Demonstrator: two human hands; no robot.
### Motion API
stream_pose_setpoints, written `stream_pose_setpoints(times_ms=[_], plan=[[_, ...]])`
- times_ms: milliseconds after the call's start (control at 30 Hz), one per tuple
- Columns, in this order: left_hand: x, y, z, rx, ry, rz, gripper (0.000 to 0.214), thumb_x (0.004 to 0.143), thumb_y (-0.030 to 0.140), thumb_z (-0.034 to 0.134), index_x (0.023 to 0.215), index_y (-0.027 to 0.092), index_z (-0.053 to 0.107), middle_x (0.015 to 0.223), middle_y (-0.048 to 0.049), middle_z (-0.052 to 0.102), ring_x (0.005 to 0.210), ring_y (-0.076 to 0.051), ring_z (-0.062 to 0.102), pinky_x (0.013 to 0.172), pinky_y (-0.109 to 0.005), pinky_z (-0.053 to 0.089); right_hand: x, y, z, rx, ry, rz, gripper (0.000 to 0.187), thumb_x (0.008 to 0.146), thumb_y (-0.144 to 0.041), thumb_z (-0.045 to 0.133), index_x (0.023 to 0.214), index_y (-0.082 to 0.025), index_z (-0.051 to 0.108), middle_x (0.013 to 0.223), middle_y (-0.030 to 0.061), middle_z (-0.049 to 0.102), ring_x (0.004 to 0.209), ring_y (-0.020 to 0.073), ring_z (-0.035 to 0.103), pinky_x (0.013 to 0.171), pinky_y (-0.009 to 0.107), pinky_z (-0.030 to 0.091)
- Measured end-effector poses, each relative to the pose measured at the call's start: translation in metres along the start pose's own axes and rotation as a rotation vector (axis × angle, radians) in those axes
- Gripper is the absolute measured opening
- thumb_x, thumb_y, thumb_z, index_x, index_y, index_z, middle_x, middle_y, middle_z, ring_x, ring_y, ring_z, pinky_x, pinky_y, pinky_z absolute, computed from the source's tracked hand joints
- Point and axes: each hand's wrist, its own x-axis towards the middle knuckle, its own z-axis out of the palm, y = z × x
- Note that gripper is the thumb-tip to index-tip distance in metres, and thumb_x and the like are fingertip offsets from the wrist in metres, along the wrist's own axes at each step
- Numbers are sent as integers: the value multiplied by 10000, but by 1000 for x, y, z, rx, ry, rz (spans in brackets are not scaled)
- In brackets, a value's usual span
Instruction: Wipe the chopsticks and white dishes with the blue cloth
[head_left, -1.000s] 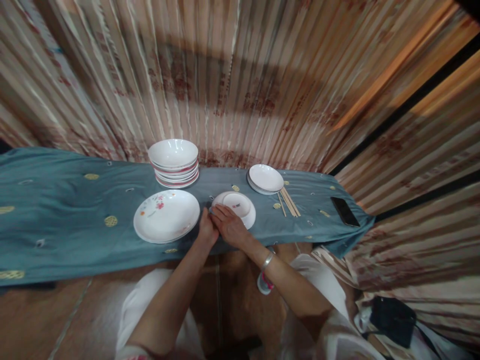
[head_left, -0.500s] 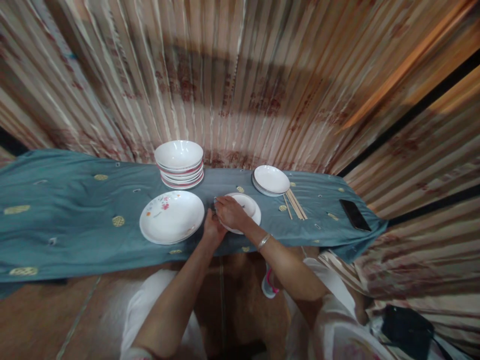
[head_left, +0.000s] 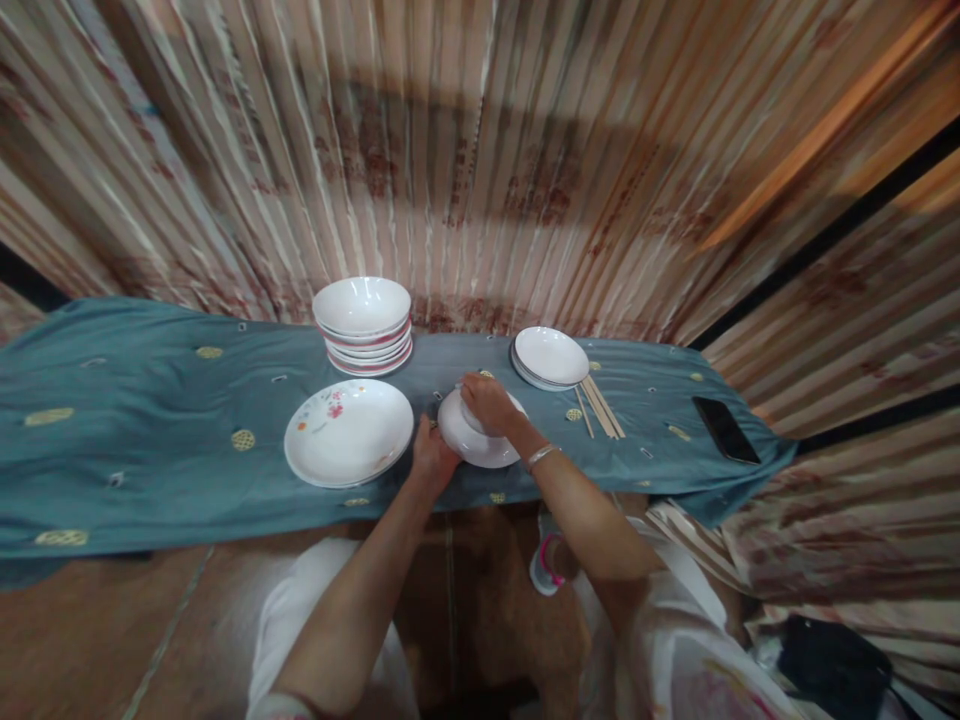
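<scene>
A round white dish (head_left: pixel 491 455) lies near the front edge of the table, right of the large flower-printed plates. My left hand (head_left: pixel 435 455) grips its left rim, thumb up and fingers partly hidden. Over the dish's middle, my right hand (head_left: pixel 491 405) is closed with curled fingers. Something pale shows under those fingers; I cannot tell whether it is a cloth or part of the dish. The large white plates (head_left: pixel 349 435), with pink and orange flowers, rest just left of my left hand.
Behind the large plates stands a tall stack of white bowls and plates (head_left: pixel 364 310). Small plates (head_left: pixel 552 356) are stacked at the back right, beside wooden chopsticks (head_left: pixel 602 410). A black phone (head_left: pixel 725 430) lies near the right end of the blue-green tablecloth (head_left: pixel 165 430).
My right hand has moved from the dish's left edge over to its middle. My left hand stays at the left rim. The whole view has shifted slightly.
</scene>
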Motion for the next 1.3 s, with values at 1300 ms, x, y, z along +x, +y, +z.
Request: stream_pose_setpoints(times_ms=[1300], plan=[[-3, 1, 4, 82, 177, 45, 457, 939, 475, 300, 1001, 170, 635, 880, -101, 716, 1045, -285, 624, 887, -419, 500, -112, 5, 42, 260, 546, 561, 478, 967, -262, 229, 1245, -22, 535, 1253, 234, 593, 1221, 241, 531, 1021, 411, 414]])
